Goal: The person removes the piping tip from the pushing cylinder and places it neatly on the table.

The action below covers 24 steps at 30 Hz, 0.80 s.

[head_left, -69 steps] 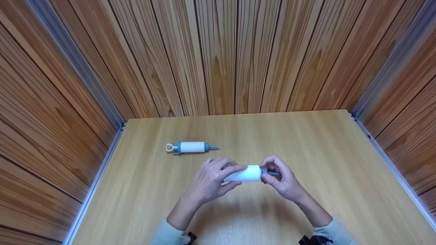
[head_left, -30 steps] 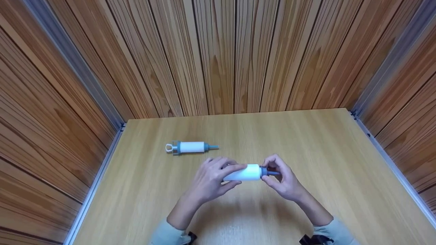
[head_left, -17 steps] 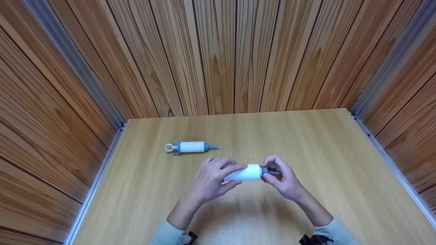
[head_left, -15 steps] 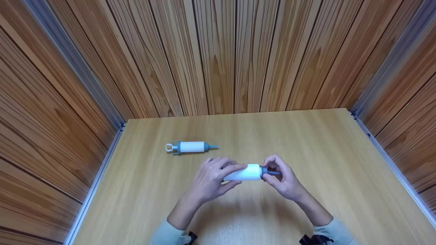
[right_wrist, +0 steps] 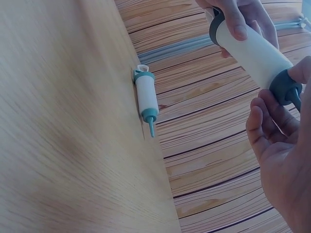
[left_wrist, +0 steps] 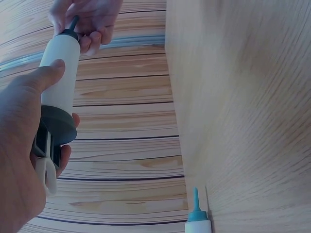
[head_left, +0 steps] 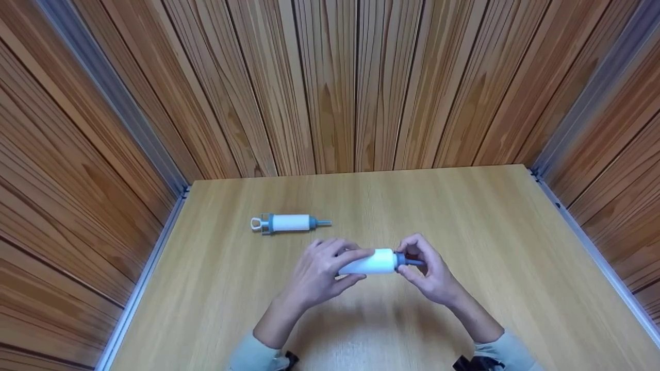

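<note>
A large plastic syringe [head_left: 374, 262] with a white barrel is held level above the table. My left hand [head_left: 322, 270] grips the barrel near its rear end, thumb along the side in the left wrist view, where the dark collar [left_wrist: 58, 124] and pale pull handle [left_wrist: 47, 177] also show. At the front end, my right hand [head_left: 428, 270] pinches the blue-grey nozzle cap [right_wrist: 285, 87] between thumb and fingers. The thin nozzle [left_wrist: 74, 22] points toward the right palm. A second, similar syringe [head_left: 291, 222] lies on the table beyond the left hand, nozzle to the right.
The wooden table [head_left: 216, 309] is bounded by wood-plank walls [head_left: 335, 93] at the back and both sides. Metal rails [head_left: 142, 288] run along the table's side edges.
The right thumb and fingers shift slightly on the nozzle cap, with the thumb now a little lower than half a second ago. The left hand and the syringe on the table stay in place.
</note>
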Motion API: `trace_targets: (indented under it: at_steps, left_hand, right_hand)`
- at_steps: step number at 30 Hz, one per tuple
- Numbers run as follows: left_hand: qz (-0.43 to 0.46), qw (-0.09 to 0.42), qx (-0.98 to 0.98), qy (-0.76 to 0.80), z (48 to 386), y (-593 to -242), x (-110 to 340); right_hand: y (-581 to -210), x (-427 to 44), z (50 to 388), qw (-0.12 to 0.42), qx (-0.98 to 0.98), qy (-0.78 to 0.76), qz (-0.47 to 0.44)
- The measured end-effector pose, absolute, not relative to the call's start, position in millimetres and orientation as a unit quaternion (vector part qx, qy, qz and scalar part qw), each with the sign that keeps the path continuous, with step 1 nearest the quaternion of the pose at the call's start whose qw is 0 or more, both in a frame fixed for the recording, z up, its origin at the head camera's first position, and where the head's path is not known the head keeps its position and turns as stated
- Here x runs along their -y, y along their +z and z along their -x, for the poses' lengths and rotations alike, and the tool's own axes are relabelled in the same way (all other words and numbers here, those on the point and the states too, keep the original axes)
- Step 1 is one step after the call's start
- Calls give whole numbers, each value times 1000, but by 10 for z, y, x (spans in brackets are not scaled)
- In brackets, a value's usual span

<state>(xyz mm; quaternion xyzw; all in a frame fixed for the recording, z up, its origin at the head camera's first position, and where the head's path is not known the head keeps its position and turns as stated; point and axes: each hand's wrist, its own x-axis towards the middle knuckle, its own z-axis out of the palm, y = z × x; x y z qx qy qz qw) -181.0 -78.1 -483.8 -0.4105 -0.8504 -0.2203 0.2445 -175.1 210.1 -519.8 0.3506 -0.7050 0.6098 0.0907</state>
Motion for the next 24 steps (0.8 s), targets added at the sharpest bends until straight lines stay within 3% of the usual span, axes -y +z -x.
trace_targets:
  at_steps: [6, 17, 24]
  left_hand:
    - [414, 248, 848, -219, 1816, -4838, 782]
    - [411, 250, 851, -211, 1815, -4839, 786]
    - [413, 253, 848, -215, 1814, -4829, 781]
  right_hand:
    - [-5177, -2102, 1739, 58, 706, 622, -333]
    - [-5212, -2084, 1754, 107, 701, 609, -355]
    - [-5208, -2103, 1741, 78, 708, 615, -338]
